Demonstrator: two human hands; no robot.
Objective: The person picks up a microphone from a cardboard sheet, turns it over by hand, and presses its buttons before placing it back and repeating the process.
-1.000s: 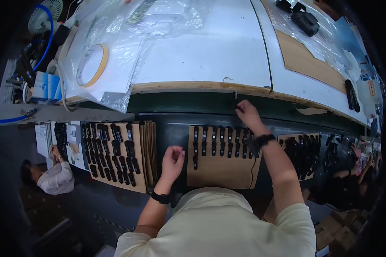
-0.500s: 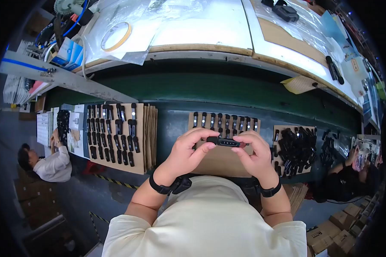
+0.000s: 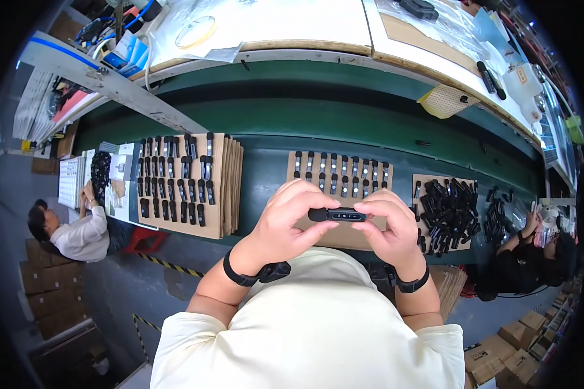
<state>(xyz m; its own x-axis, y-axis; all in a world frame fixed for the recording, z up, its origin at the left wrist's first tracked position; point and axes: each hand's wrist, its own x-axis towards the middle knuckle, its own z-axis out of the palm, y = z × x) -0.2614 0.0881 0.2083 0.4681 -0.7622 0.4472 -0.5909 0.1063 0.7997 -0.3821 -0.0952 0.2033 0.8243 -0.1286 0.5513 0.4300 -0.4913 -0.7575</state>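
Note:
Between my two hands is a small black clip-on microphone (image 3: 344, 215), held level with its rounded dark head to the left and a row of tiny light spots on its face. My left hand (image 3: 284, 220) pinches the head end between thumb and fingers. The other end is gripped by the thumb and fingertips of my right hand (image 3: 397, 228). Just beyond my hands, rows of similar microphones (image 3: 334, 163) lie on a cardboard sheet (image 3: 352, 242), which my hands and the held microphone partly hide.
A stack of cardboard sheets (image 3: 230, 188) on the left carries more rows of microphones. To the right, a heap of microphones (image 3: 451, 211) lies on another cardboard sheet. People sit at far left (image 3: 78, 233) and far right (image 3: 522, 259). A white bench (image 3: 292, 26) runs along the back.
The microphone has turned slightly, so its lit face shows more squarely. A reddish bit by its right end no longer shows. Both hands keep their hold, and the whole view has shifted a little.

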